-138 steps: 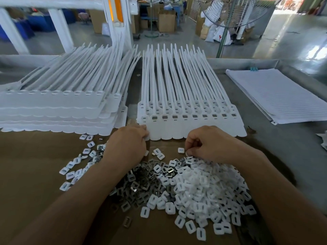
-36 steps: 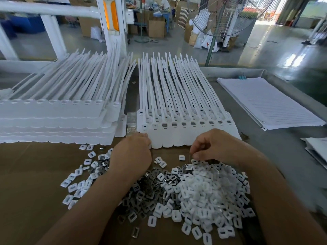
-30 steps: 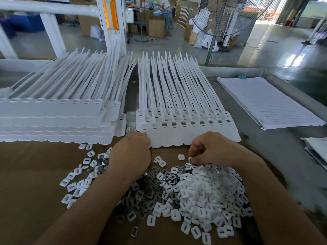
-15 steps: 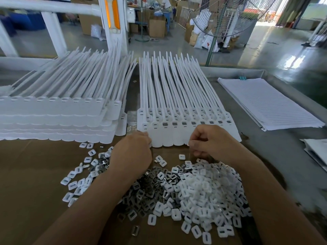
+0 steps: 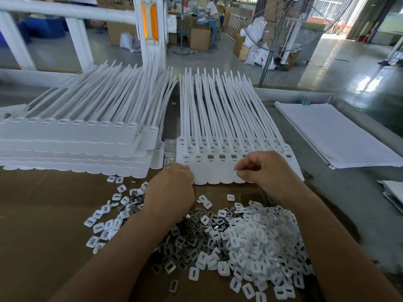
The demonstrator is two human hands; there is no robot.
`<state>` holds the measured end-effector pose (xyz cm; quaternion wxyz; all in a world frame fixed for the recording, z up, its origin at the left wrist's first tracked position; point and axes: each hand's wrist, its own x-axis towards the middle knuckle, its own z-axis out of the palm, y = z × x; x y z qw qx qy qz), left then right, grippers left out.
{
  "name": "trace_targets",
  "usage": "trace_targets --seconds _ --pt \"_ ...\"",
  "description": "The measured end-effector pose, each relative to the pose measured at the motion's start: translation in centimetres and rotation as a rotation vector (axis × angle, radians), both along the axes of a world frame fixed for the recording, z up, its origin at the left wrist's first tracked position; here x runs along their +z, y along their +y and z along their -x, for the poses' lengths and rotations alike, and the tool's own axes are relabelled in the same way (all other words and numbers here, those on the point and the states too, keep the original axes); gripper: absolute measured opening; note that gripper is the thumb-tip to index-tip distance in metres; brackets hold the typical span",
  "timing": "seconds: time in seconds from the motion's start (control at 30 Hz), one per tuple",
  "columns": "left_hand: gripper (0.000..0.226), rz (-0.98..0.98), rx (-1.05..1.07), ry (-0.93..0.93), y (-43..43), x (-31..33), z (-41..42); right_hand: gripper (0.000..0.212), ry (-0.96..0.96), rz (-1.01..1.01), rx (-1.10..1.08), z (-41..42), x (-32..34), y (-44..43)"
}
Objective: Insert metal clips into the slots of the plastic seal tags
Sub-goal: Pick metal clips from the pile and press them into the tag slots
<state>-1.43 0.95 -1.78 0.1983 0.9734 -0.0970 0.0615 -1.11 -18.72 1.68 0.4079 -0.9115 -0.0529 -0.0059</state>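
Right hand [image 5: 266, 171] had lifted from clip pile [image 5: 250, 243] onto seal tags [image 5: 209, 174] at frame centre, fingertips pinching a white clip [image 5: 236, 172], left hand [image 5: 172, 188] fingers curled under, hold unclear.

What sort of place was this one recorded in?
Most likely a factory or workshop assembly bench. It holds stacks of white plastic seal tags and a heap of small metal clips and white plastic caps. Beyond it are a large pedestal fan and cardboard boxes on a concrete floor.
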Motion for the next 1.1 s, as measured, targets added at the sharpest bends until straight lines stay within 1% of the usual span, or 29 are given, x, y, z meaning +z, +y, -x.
trace_targets --seconds 0.1,0.17,0.23,0.3,0.43,0.57,0.73,0.87,0.9,1.0,1.1 --pt "0.032 -0.012 0.01 0.014 -0.1 0.0 -0.1 0.017 -0.019 0.011 0.032 -1.1 0.3 1.0" --pt "0.033 -0.02 0.015 0.01 -0.2 0.0 0.0 0.019 -0.012 0.074 0.061 -2.0 0.4 1.8" --pt "0.033 -0.024 0.026 -0.006 -0.3 0.1 0.1 0.016 -0.009 0.118 0.081 -3.1 0.2 2.6" --pt "0.032 -0.022 0.03 -0.018 -0.3 0.1 0.2 0.011 -0.02 0.119 0.072 -4.1 -0.1 3.4" --pt "0.031 -0.009 0.025 -0.014 -0.2 0.3 0.4 0.008 -0.002 0.117 0.02 -5.8 -0.7 4.7" --pt "0.03 -0.005 0.014 -0.032 -0.1 0.2 0.4 0.01 0.046 0.178 -0.001 -6.5 -1.0 4.9" --pt "0.03 -0.01 0.019 -0.039 -0.1 0.2 0.5 0.013 0.058 0.237 0.005 -6.6 -1.0 5.0" --pt "0.03 -0.017 0.021 -0.036 -0.1 0.2 0.6 0.027 -0.016 0.202 -0.023 -6.4 -1.3 5.0" --pt "0.03 -0.019 0.019 -0.037 -0.2 0.2 0.6 0.027 -0.037 0.19 -0.034 -6.3 -1.4 4.9" --pt "0.031 -0.031 0.013 -0.036 -0.2 0.3 0.5 0.017 -0.056 0.125 -0.057 -6.1 -1.6 4.8" --pt "0.031 -0.034 0.013 -0.034 -0.2 0.3 0.5 0.023 -0.023 0.105 -0.088 -6.2 -1.3 4.9"
